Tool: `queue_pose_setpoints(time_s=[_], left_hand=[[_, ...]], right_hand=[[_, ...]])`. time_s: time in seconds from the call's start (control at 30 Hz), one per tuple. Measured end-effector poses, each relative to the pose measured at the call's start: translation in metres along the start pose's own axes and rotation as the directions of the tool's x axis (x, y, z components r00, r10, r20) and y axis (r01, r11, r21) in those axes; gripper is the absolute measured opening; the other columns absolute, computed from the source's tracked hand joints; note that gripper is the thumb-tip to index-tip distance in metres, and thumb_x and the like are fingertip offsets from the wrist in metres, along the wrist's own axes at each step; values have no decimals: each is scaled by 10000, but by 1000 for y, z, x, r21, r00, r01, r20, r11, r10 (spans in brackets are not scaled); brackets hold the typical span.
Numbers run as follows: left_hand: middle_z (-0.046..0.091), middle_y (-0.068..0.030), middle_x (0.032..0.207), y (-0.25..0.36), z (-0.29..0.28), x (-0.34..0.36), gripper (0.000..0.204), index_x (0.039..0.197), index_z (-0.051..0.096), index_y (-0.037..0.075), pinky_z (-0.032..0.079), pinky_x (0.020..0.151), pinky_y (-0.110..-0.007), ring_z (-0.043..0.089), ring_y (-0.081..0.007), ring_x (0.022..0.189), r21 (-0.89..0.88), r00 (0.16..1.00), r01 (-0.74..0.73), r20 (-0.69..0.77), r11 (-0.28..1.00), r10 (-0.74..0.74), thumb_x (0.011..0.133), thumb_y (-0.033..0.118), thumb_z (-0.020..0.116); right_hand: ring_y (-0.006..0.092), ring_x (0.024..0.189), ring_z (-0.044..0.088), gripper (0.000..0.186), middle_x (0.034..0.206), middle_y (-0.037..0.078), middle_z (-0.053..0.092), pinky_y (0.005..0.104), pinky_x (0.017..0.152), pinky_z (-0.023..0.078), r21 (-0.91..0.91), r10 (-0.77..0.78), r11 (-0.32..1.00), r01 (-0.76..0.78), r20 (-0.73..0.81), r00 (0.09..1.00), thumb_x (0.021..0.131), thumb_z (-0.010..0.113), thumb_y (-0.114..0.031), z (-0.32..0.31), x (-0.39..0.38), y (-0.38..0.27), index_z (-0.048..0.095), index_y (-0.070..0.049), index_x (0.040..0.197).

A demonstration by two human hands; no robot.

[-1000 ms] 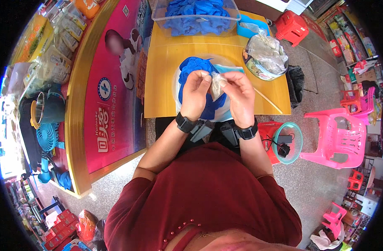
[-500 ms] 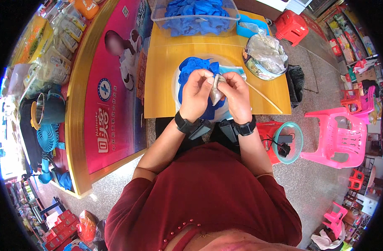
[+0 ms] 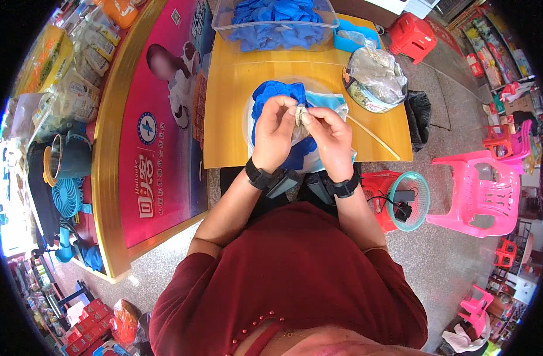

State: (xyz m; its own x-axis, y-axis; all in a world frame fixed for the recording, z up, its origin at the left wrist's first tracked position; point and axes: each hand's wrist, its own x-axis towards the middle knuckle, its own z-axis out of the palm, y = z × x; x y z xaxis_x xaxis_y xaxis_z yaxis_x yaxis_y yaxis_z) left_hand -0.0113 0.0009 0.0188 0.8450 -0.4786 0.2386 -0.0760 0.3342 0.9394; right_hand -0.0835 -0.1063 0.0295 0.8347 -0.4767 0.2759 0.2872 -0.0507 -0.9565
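Observation:
My left hand (image 3: 275, 133) and my right hand (image 3: 329, 139) meet over the near part of the yellow table, both closed with thumbs and fingertips pinching a small pale, crumpled pouch or bag (image 3: 300, 118). What is inside it, I cannot make out. Beneath my hands, bright blue cloth-like pieces (image 3: 281, 91) lie on a translucent round tray (image 3: 251, 111), with a light-blue-and-white item (image 3: 339, 104) at their right edge. A thin wooden stick (image 3: 372, 136) lies on the table to the right of my right hand.
The yellow table (image 3: 236, 71) holds a clear bin (image 3: 223, 13) of blue pieces, a blue container (image 3: 344, 37) and a round tub (image 3: 374, 95) with crumpled plastic. A pink sign counter (image 3: 159, 148) borders it left. Pink chair (image 3: 473, 193), red stool (image 3: 412, 37) and mint basket (image 3: 406, 199) stand right.
My hands have drawn closer together and my right hand has shifted slightly left. The pale pouch is now more bunched and more hidden between my fingertips.

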Motion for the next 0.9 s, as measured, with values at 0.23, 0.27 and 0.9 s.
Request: queue_pose_setpoints(time_s=[0.23, 0.27, 0.9], left_hand=[[580, -12, 892, 5, -2, 0, 76, 1016, 535, 40, 465, 710, -229, 550, -74, 815, 7, 991, -92, 100, 996, 91, 942, 36, 514], [580, -12, 892, 5, -3, 0, 76, 1016, 535, 40, 465, 710, -229, 550, -74, 815, 6, 991, -90, 100, 996, 89, 942, 36, 514], [572, -2, 896, 6, -3, -1, 82, 1037, 523, 40, 466, 714, -225, 541, -66, 799, -138, 997, 55, 64, 989, -47, 966, 62, 488]], right_hand=[[67, 720, 569, 146, 852, 25, 605, 207, 616, 478, 340, 324, 882, -325, 62, 944, 873, 633, -70, -7, 8, -12, 583, -23, 1002], [67, 686, 567, 131, 820, 23, 602, 212, 584, 476, 277, 347, 894, -353, 73, 935, 869, 629, -79, -10, 10, -12, 578, -22, 974], [98, 732, 606, 169, 911, 50, 628, 233, 585, 506, 347, 198, 919, -187, 4, 980, 908, 592, -74, -1, 3, -5, 554, -28, 1066]])
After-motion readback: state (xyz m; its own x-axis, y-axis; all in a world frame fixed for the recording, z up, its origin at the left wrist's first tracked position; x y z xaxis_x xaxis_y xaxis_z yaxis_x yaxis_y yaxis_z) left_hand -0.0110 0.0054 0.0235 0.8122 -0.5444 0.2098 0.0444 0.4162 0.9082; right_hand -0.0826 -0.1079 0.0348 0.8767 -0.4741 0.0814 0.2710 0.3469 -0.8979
